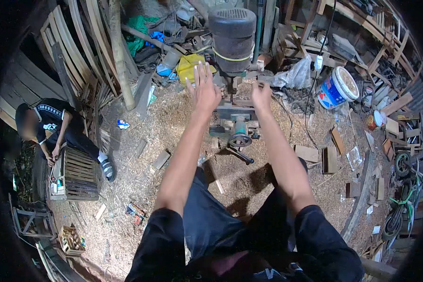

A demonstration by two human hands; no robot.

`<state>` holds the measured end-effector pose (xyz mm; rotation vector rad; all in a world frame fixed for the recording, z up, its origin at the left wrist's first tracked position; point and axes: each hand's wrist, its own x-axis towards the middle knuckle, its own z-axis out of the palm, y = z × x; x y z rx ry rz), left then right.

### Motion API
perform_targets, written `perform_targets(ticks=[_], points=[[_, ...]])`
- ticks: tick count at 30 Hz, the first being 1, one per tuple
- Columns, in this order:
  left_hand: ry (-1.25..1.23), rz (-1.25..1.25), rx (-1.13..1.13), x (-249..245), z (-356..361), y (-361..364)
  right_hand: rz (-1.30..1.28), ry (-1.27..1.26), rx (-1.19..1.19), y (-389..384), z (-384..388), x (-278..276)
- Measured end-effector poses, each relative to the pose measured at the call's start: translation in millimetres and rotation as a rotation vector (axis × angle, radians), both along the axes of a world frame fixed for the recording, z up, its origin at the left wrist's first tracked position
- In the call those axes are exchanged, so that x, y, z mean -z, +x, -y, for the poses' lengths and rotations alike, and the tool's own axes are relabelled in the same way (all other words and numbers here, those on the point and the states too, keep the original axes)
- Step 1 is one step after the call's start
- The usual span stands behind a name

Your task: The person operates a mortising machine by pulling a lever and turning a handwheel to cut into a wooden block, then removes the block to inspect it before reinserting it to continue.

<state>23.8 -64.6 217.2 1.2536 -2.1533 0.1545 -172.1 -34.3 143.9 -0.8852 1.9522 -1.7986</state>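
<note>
Both my arms reach forward over a sawdust-covered floor toward a drill press (232,37) with a dark motor on top. My left hand (203,87) is raised with fingers spread apart and holds nothing, just left of the machine's column. My right hand (261,94) hangs curled near the machine's metal table (235,112), close to a small piece of wood there; whether it grips anything is hidden. A round handwheel (240,140) and crank sit below the table.
Another person (56,127) sits at the left beside a slatted wooden crate (80,174). Curved wooden slats (66,47) lean at the back left. A blue and white bucket (338,87), wood offcuts (308,152) and scrap lie to the right.
</note>
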Motion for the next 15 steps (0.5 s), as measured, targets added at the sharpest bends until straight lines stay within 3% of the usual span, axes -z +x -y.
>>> perform_targets(ticks=[3, 6, 10, 15], points=[[0.042, 0.096, -0.019, -10, 16, 1, -0.198, -0.183, 0.016, -3, 6, -45], [0.076, 0.164, -0.063, -10, 25, -1, -0.178, -0.100, -0.014, 0, -4, -81], [0.108, 0.252, -0.124, -10, 25, -3, -0.102, -0.053, -0.037, -8, -2, -70], [0.065, 0.263, -0.146, -14, 29, -11, -0.276, -0.037, 0.007, -19, 13, -35]])
